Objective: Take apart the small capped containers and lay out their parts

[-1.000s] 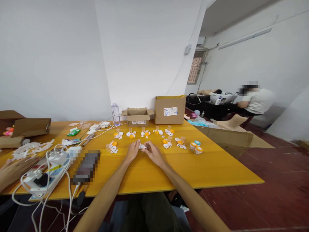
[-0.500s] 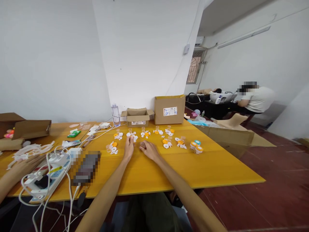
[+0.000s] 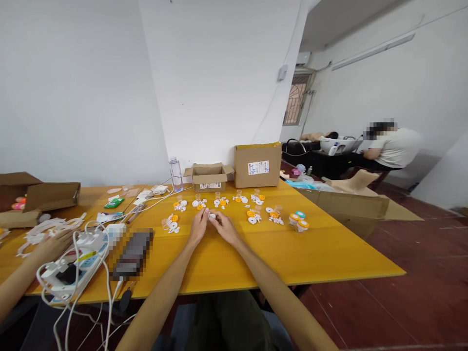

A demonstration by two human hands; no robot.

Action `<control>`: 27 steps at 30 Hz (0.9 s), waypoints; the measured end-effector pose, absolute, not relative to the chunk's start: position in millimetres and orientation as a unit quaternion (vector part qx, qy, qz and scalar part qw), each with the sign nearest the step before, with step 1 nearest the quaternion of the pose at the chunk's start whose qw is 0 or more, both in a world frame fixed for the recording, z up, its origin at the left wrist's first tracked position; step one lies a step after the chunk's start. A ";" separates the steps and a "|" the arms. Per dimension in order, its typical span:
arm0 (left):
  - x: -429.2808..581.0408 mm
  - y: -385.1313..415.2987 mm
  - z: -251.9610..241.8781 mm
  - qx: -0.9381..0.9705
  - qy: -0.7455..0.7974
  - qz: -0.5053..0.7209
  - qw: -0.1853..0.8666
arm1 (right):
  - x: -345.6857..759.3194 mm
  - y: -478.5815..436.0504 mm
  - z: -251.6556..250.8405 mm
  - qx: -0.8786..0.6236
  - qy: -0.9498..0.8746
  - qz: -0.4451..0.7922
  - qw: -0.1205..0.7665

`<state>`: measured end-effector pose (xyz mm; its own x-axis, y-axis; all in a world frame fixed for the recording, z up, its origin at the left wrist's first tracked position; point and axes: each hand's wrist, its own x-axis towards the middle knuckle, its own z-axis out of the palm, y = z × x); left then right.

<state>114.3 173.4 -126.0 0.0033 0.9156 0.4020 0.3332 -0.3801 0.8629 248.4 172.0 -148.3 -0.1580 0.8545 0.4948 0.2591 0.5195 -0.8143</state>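
Observation:
My left hand (image 3: 199, 226) and my right hand (image 3: 223, 227) meet above the yellow table, both closed on a small white part (image 3: 211, 215) between the fingertips. Its details are too small to make out. Beyond and beside them lie several groups of white and orange round parts with clear cups, such as one group (image 3: 173, 224) left of my left hand and another (image 3: 253, 216) right of my right hand. Farther right, several clear containers with orange and blue rims (image 3: 299, 221) stand together.
An open small carton (image 3: 209, 180) and a larger box (image 3: 257, 165) stand at the back beside a bottle (image 3: 176, 174). At left are a power strip (image 3: 87, 263), cables, a phone (image 3: 132, 253) and another person's hand (image 3: 58, 243). A person (image 3: 395, 146) sits far right.
My hands have come together, and the white part now shows between their fingertips. The other person's hand at left has shifted slightly up and right.

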 end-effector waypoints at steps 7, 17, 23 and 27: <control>116.6 170.9 -125.0 0.666 0.483 0.494 0.282 | 246.4 171.3 -145.5 -0.390 -0.698 0.282 0.531; 115.9 171.0 -127.4 0.695 0.471 0.460 0.289 | 248.4 173.3 -146.8 -0.374 -0.687 0.319 0.535; 108.0 179.3 -130.2 0.650 0.511 0.498 0.263 | 244.7 177.3 -152.7 -0.379 -0.645 0.386 0.540; 107.2 179.9 -130.3 0.664 0.499 0.481 0.280 | 246.1 182.9 -158.7 -0.409 -0.626 0.356 0.559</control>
<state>107.2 179.9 -130.3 0.0381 0.9321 0.3602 0.3938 -0.3453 0.8519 246.1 182.9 -158.7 -0.0387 0.9116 0.4093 0.1145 0.4110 -0.9044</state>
